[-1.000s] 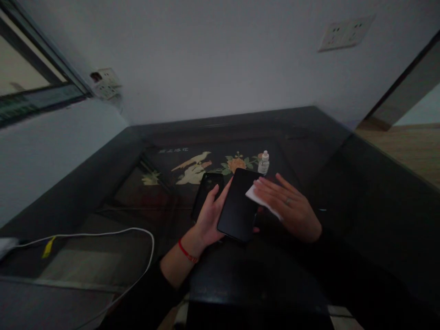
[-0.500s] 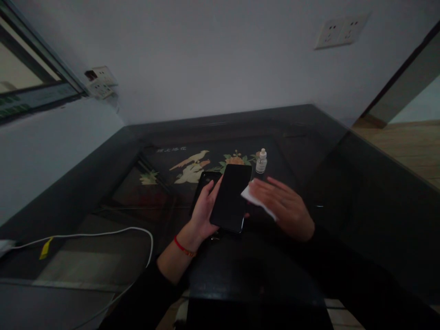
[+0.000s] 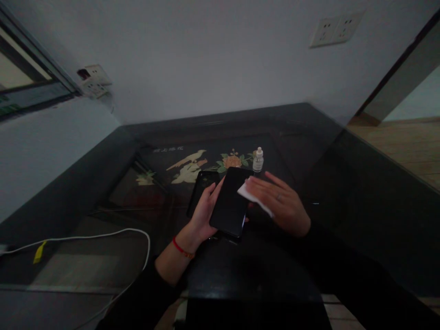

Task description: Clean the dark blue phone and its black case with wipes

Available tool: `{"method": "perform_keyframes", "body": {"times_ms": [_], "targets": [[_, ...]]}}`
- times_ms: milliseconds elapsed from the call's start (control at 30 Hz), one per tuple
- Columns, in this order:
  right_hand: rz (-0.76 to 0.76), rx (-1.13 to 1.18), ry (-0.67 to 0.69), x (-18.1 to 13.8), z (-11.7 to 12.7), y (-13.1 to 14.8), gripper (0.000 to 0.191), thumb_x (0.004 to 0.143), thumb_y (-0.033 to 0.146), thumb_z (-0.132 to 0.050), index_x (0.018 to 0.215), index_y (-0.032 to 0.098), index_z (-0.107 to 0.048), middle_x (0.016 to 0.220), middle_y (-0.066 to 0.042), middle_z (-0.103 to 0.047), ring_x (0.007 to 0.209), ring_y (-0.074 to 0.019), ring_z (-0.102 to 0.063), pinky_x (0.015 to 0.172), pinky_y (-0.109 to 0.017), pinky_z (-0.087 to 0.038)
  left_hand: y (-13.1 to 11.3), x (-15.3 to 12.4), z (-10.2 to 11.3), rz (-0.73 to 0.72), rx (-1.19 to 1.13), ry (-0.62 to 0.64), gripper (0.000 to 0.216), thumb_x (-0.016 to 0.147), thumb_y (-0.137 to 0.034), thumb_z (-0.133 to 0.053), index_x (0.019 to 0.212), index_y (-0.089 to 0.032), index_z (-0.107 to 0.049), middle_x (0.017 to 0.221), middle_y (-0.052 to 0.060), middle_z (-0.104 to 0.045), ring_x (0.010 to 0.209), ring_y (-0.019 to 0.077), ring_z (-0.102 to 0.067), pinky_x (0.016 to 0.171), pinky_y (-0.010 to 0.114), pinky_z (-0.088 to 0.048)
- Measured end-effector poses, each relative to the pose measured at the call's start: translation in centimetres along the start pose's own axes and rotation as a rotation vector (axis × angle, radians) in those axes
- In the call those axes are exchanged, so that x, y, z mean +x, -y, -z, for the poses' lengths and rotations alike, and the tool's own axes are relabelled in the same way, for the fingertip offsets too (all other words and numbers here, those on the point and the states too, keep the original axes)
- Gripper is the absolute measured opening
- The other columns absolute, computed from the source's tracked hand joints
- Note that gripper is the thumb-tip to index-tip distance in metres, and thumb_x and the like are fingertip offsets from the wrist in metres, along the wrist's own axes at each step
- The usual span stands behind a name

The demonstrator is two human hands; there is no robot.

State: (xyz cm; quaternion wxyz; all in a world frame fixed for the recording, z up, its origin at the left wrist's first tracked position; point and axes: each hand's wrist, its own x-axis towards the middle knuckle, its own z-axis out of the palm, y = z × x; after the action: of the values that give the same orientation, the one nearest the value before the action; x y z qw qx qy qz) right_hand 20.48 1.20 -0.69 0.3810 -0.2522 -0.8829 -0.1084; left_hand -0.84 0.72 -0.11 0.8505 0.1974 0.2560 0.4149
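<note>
My left hand (image 3: 203,214) is closed around a black smartphone (image 3: 229,204), thumb along its left edge, fingertips showing at the right edge. The dark screen faces up. In my right hand (image 3: 282,201) is a folded white cloth (image 3: 252,199), pressed under the fingers, its corner over the upper right of the screen. Whether the cloth touches the glass I cannot tell. Behind my left hand a black phone case (image 3: 196,195) lies on the table, partly covered by the hand. A small clear bottle (image 3: 258,161) with a white cap stands just beyond my right fingers.
The dark glossy table (image 3: 295,133) bears a bird-and-flower picture (image 3: 187,167) and meets the wall at the back. A white cable (image 3: 99,236) with a yellow tag (image 3: 39,253) runs across the left side. Wall sockets (image 3: 337,30) are at upper right.
My right hand with the cloth has shifted slightly left, further over the phone's screen. The phone is tilted a little more to the right. The whole view has moved slightly.
</note>
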Motion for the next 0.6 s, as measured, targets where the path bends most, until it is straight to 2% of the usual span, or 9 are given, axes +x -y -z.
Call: {"method": "perform_keyframes", "body": {"times_ms": [100, 300, 400, 600], "targets": [[-0.175, -0.076, -0.074, -0.5, 0.0, -2.0, 0.042, 0.093, 0.006, -0.041, 0.132, 0.014, -0.052, 0.126, -0.014, -0.065, 0.123, -0.0209, -0.057, 0.107, -0.047, -0.042, 1.0, -0.3, -0.2, 0.119, 0.037, 0.109, 0.057, 0.094, -0.050, -0.032, 0.149, -0.042, -0.020, 0.130, 0.010, -0.059, 0.100, 0.0360, -0.066, 0.079, 0.054, -0.050], [-0.146, -0.064, 0.035, 0.0, -0.8, -1.5, 0.039, 0.094, 0.007, -0.041, 0.129, 0.014, -0.055, 0.130, -0.011, -0.062, 0.125, -0.0201, -0.056, 0.109, -0.047, -0.040, 3.5, -0.6, -0.9, 0.209, 0.079, 0.109, 0.056, 0.095, -0.050, -0.032, 0.149, -0.041, -0.021, 0.134, 0.012, -0.056, 0.099, 0.0359, -0.067, 0.080, 0.055, -0.049], [-0.146, -0.050, 0.068, -0.4, -0.7, -1.8, 0.040, 0.092, 0.005, -0.041, 0.128, 0.014, -0.057, 0.128, -0.011, -0.064, 0.123, -0.0207, -0.058, 0.108, -0.049, -0.041, 3.2, -0.6, -1.1, 0.160, 0.079, 0.078, 0.059, 0.094, -0.050, -0.034, 0.150, -0.041, -0.019, 0.131, 0.012, -0.058, 0.098, 0.0348, -0.067, 0.079, 0.053, -0.050], [-0.193, -0.053, 0.018, -0.9, -0.2, -2.8, 0.046, 0.088, 0.003, -0.041, 0.130, 0.015, -0.055, 0.127, -0.013, -0.064, 0.121, -0.0219, -0.059, 0.107, -0.051, -0.042, 1.6, -0.5, -1.0, -0.043, 0.034, -0.003, 0.061, 0.092, -0.049, -0.040, 0.149, -0.043, -0.020, 0.134, 0.011, -0.056, 0.100, 0.0341, -0.067, 0.078, 0.053, -0.052]]}}
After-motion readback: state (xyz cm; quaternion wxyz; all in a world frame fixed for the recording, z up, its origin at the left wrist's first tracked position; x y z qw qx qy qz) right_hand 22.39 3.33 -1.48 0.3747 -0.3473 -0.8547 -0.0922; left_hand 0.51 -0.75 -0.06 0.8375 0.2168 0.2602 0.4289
